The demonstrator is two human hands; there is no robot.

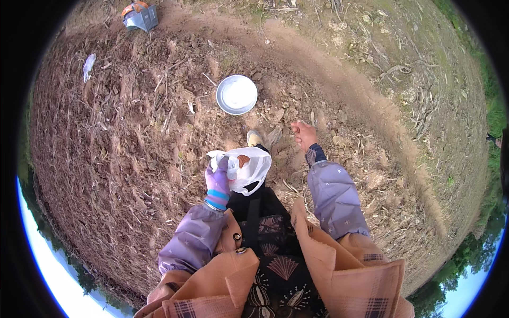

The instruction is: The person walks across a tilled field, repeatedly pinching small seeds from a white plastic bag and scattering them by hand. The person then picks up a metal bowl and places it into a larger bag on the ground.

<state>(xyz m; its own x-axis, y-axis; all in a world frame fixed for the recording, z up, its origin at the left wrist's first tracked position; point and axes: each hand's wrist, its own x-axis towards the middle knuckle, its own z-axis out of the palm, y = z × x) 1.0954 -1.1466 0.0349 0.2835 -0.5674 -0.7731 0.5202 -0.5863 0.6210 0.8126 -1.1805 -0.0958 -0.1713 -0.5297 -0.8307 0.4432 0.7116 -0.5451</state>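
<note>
My left hand (pixel 217 179), in a purple glove with a blue striped cuff, grips the gathered edge of a white plastic bag (pixel 258 163). The bag's mouth gapes, and a small heap of reddish-brown grains (pixel 243 160) shows inside. To the right, my bare right hand (pixel 305 135) hangs over the soil with its fingers curled in. Whether anything small lies within those fingers is hidden. A round metal basin (pixel 237 95) sits on the ground ahead, apart from both hands, with a white patch across its inside.
Tilled brown soil (pixel 139 131) with dry stalks spreads around me. My shoe (pixel 254 138) is just beyond the bag. Farther off are a grey bag (pixel 142 18) with something orange in it and a pale plastic piece (pixel 89 67). A bare dirt strip (pixel 358 83) curves along the right.
</note>
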